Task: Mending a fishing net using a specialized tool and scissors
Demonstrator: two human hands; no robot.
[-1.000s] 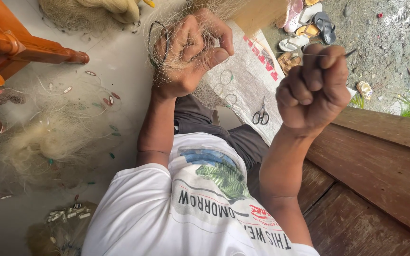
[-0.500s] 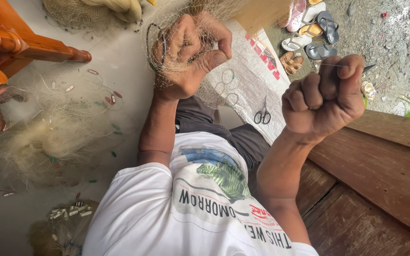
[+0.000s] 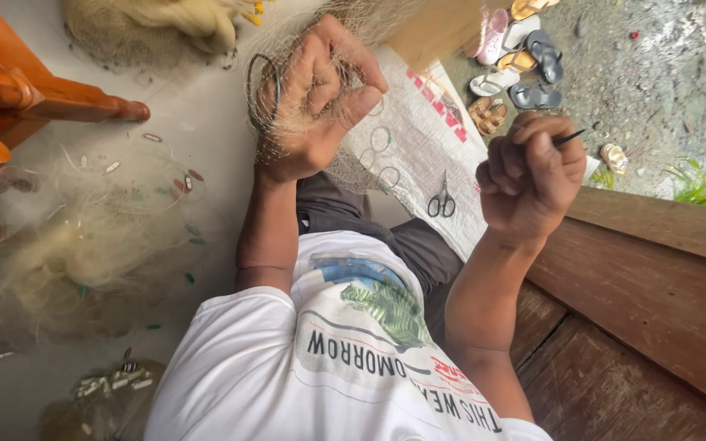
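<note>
Head view | left hand (image 3: 316,102) fisted on fine mesh net (image 3: 288,122) | right hand (image 3: 529,175) clenched round thin dark needle (image 3: 569,139)

A bunched fishing net (image 3: 304,122) is gripped in the left hand (image 3: 316,102), with a dark ring (image 3: 261,86) caught in it at the hand's left edge. To the right, apart from it, a thin dark needle (image 3: 569,139) is pinched in the right hand (image 3: 529,175). Between and beyond the two hands a woven sack (image 3: 426,139) is spread on the floor (image 3: 198,131); scissors (image 3: 443,200) are laid on it. Loose netting (image 3: 83,245) is heaped on the floor to the left, near a wooden chair leg (image 3: 51,94). Sandals (image 3: 520,61) are scattered beyond the sack. A wooden bench (image 3: 655,286) is seen at the right.
</note>
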